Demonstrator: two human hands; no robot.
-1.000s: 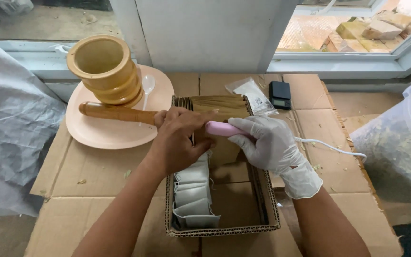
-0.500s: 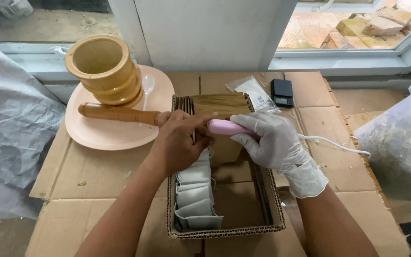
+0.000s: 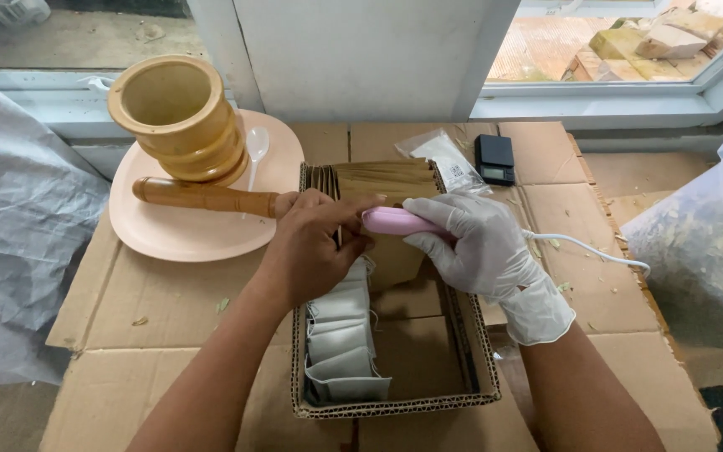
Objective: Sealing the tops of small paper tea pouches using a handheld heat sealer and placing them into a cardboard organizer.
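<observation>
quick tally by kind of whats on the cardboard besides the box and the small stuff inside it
wooden mortar: 1
wooden pestle: 1
pink plate: 1
white plastic spoon: 1
pink corded tool, held in the gloved right hand: 1
clear plastic packet: 1
small black scale: 1
total: 7

Flattened cardboard surface (image 3: 169, 310), pink plate (image 3: 186, 238), cardboard tray (image 3: 395, 406), black scale (image 3: 494, 159), clear packet (image 3: 445, 155)

One mortar (image 3: 179, 117), one pestle (image 3: 202, 197), one plate (image 3: 186, 238), one spoon (image 3: 256, 146), one cardboard tray (image 3: 395, 406)
</observation>
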